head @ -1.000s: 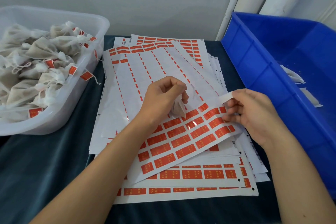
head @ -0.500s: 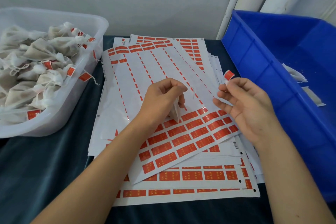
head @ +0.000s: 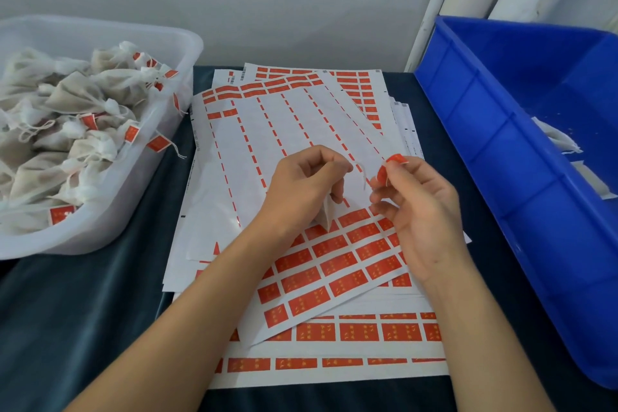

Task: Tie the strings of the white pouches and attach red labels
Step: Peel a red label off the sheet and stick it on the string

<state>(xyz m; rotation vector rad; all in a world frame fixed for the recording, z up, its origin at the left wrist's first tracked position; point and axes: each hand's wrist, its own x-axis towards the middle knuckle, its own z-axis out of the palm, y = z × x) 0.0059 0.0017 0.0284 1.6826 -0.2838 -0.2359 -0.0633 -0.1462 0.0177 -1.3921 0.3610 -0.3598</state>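
Soft even light, wide-angle edge distortion

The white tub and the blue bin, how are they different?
The white tub is see-through plastic and piled with tied pouches wearing red labels; the blue bin is solid and holds only a few white scraps. The tub sits left of the label sheets, the bin right. Both are open-topped.

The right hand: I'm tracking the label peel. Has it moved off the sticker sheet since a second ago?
Yes. The right hand has lifted up and away from the sticker sheet, carrying the peeled red label toward the left hand.
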